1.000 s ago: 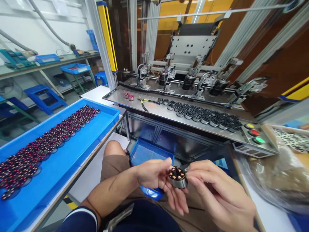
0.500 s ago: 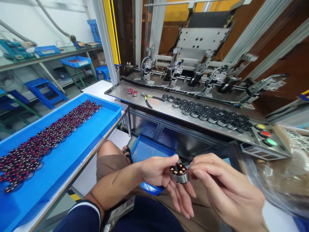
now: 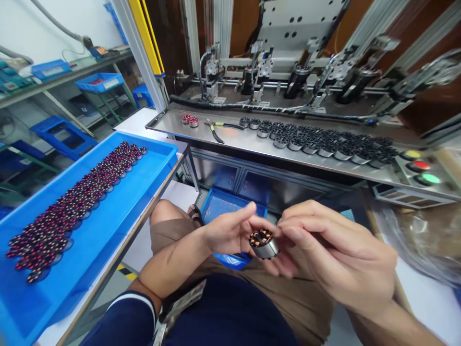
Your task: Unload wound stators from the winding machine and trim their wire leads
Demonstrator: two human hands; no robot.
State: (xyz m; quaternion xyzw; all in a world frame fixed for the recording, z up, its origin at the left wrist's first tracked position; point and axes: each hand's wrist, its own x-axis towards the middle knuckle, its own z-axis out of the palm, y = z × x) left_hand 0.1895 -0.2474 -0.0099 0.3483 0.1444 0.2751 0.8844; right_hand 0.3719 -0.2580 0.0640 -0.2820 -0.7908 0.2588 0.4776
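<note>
In my left hand [image 3: 230, 232] rests a small motor stator [image 3: 266, 249], a steel ring with copper windings inside. It is tilted, with the fingers beneath and behind it and the thumb raised clear. Close at its right edge, my right hand [image 3: 334, 252] is closed in a pinch of thumb and forefinger. Whatever those fingertips hold, if anything, is too small to make out. Beyond the hands, rows of black-topped stators [image 3: 324, 139] sit on the machine's metal ledge [image 3: 248, 140]. Diagonal cutters [image 3: 225, 126] with green-and-black handles lie left of them, near two red-topped stators [image 3: 190, 120].
A blue tray [image 3: 144, 185] at my left holds many wound stators [image 3: 82, 192]. Fixtures [image 3: 297, 79] stand behind the ledge. A button box [image 3: 419, 168] is at its right end, above a clear plastic bag [image 3: 414, 235]. A blue bin [image 3: 223, 204] sits low under the ledge.
The stator has tipped and turned in my left hand, whose fingers have curled in and thumb has lifted. My right hand stays pinched beside it. The camera view has tilted down.
</note>
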